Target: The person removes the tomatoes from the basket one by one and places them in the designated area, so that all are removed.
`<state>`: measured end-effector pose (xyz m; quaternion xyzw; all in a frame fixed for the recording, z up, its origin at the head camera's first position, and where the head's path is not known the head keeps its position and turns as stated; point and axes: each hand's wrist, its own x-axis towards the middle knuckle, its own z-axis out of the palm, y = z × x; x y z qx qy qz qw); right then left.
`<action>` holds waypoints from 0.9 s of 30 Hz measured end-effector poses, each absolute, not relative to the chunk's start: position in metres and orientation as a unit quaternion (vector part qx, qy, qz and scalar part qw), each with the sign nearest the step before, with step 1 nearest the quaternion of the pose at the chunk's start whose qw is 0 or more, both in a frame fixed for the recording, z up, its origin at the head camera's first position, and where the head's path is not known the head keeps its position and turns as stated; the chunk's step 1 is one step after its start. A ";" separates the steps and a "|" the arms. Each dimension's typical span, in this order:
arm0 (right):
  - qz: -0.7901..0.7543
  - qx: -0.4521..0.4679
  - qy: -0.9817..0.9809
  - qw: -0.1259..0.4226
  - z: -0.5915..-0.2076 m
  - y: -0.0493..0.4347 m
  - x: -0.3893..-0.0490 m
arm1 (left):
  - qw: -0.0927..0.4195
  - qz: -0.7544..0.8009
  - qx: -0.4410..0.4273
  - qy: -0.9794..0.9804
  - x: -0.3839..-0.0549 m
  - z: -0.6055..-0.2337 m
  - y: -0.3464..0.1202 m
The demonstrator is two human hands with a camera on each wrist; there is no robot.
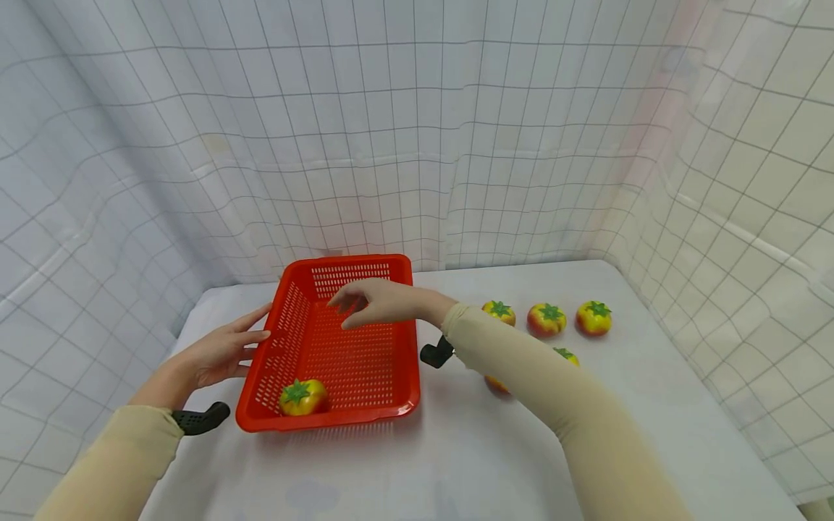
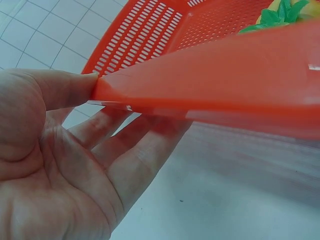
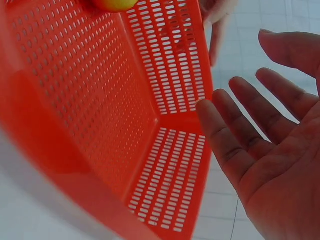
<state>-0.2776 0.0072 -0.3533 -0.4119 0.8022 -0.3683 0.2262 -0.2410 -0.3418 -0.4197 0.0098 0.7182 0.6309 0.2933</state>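
Note:
A red plastic basket (image 1: 348, 362) with slotted walls stands on the table. One yellow-and-red tomato (image 1: 303, 397) with a green leafy top lies in its near left corner. My left hand (image 1: 221, 353) holds the basket's left rim; in the left wrist view the thumb (image 2: 70, 90) lies on the rim and the fingers reach under it. Over the inside of the basket hovers my right hand (image 1: 381, 300), holding nothing. Its fingers (image 3: 225, 135) are loosely extended and spread in the right wrist view, apart from the tomato.
To the right of the basket several more tomatoes (image 1: 594, 318) lie on the white table (image 1: 651, 405). The right forearm (image 1: 534, 369) partly covers some of them. Grid-patterned white curtains (image 1: 404, 145) surround the table at the back and sides.

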 end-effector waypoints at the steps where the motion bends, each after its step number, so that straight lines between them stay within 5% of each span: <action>1: -0.363 -0.413 0.803 0.230 -0.354 0.003 -0.278 | 0.293 0.631 0.009 0.719 -0.241 -0.419 -0.342; 27: -0.239 -0.389 0.810 0.368 -0.396 -0.074 -0.276 | 0.296 0.632 0.011 0.716 -0.242 -0.420 -0.342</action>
